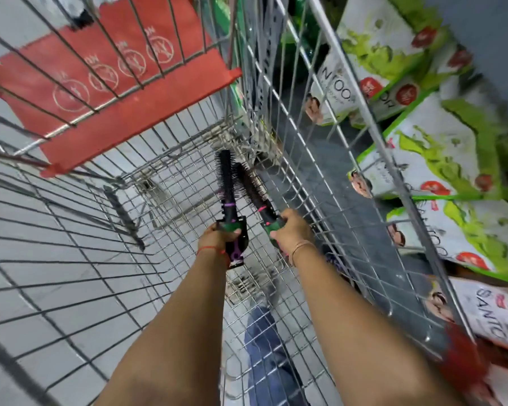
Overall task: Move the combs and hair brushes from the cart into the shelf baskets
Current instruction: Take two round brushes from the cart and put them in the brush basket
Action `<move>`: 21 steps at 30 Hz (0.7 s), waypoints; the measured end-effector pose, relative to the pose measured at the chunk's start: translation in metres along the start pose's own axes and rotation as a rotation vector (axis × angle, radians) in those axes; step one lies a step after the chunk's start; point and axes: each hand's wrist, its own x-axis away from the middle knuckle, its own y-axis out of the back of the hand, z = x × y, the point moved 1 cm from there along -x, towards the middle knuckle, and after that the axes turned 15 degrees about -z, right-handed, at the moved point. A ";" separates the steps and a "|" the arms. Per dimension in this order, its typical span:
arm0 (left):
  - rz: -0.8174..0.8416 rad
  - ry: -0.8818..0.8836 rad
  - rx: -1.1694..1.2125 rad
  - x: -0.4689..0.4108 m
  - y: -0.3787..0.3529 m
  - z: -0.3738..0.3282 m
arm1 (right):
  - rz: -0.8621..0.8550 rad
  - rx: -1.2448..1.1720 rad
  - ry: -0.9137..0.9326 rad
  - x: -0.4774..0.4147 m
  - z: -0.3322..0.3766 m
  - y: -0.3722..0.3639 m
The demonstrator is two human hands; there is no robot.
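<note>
Inside the wire cart (71, 259), my left hand (219, 234) grips one round brush (227, 177); my right hand (291, 230) grips another brush (254, 191).

Single head-worn view, looking steeply down and forward into the cart (106, 218) at close range; edges apparently motion-blurred.

wire cart (106, 276), red child-seat flap (121, 92)

Each hand (217, 234) (291, 230) grips a round brush (228, 177) (254, 190) inside cart (165, 136)
</note>
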 end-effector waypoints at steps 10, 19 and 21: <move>0.698 -0.246 0.157 0.132 0.023 -0.054 | -0.434 -0.554 0.135 0.113 0.025 0.059; 1.148 -0.639 -0.201 0.351 0.008 -0.113 | -1.164 -1.053 0.168 0.270 0.043 0.230; 1.182 -0.637 -0.224 0.393 -0.005 -0.109 | -1.238 -1.040 0.149 0.291 0.032 0.263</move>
